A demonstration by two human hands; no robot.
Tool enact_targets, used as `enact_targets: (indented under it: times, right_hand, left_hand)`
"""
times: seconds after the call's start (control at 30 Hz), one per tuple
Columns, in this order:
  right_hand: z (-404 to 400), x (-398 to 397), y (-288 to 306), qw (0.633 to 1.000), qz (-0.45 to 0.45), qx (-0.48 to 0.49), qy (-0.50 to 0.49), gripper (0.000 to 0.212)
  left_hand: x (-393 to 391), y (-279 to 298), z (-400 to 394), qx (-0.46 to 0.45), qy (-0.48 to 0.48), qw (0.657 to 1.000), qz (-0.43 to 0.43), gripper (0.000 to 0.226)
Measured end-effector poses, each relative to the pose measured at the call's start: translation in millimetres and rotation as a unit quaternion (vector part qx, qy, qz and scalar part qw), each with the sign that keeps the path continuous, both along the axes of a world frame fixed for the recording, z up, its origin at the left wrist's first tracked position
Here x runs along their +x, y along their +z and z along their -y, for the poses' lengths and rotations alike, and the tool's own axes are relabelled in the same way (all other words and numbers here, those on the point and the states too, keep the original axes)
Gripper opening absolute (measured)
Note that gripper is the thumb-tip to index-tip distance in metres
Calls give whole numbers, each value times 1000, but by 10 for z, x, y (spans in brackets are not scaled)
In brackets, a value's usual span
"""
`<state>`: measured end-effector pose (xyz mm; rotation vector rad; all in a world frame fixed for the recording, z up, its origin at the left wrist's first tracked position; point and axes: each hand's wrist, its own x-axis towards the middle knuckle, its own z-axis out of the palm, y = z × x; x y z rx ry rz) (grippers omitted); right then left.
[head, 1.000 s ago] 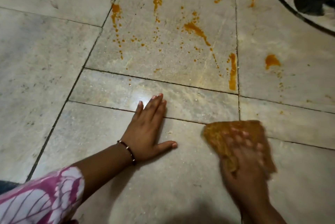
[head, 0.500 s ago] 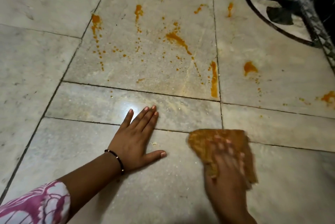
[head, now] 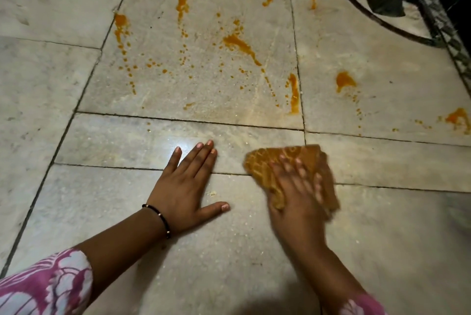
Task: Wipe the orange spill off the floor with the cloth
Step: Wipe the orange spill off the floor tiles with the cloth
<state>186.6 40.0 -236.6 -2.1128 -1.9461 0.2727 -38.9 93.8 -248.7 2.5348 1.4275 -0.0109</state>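
Orange cloth [head: 265, 169] — under right hand [head: 295, 202]

Two bare hands, the left hand [head: 184, 188] and the right hand [head: 297, 198]; one folded orange-brown patterned cloth [head: 280, 161]; one beaded black bracelet [head: 159, 220]; two pink-and-white printed sleeves, one [head: 48, 286] per arm. The orange spill [head: 240, 45] on the grey stone-tiled floor [head: 76, 212] forms many separate streaks and droplets, too numerous to count.

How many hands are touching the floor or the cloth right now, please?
2. The left hand lies flat on the floor tile, fingers straight. The right hand presses on the orange-stained cloth to its right, blurred by motion, short of the orange spill.
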Motion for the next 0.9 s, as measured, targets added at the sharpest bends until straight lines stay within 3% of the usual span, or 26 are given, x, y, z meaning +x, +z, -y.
enact_targets:
  times: [0.1,0.27,0.4,0.5,0.57,0.7,0.8,0.9]
  right_hand:
    - [146,317,7,996,0,-6,-88,55]
    - [-756,405,3,978,-12,-29,-208,56]
    - [-1146,36,35,999,7,-33,-28,52]
    - [-771,-198,51,994,6,-15,106,51]
    - [-346,-143,51,993,0,-5,114,51]
    - [88,320,19,1000,4,-8,-30,51]
    - [-350,491,-11,991,-6,1,-133,49]
    - [-910,292,-3,990,-17,1,-141,48]
  left_hand:
    - [2,-5,-3,-1,2,1000,3,101]
    - [0,1,10,-2,2,1000,4,101]
    - [-2,14,-2,-3,-2,1000,1,102]
    - [-3,19,-1,-1,-2,1000,0,101]
    - [-2,20,1,0,-1,1000,2,101]
    - [2,11,5,-1,0,1000,5,100]
    - [1,7,4,2,0,1000,4,101]
    - [0,6,6,-1,0,1000,-1,101]
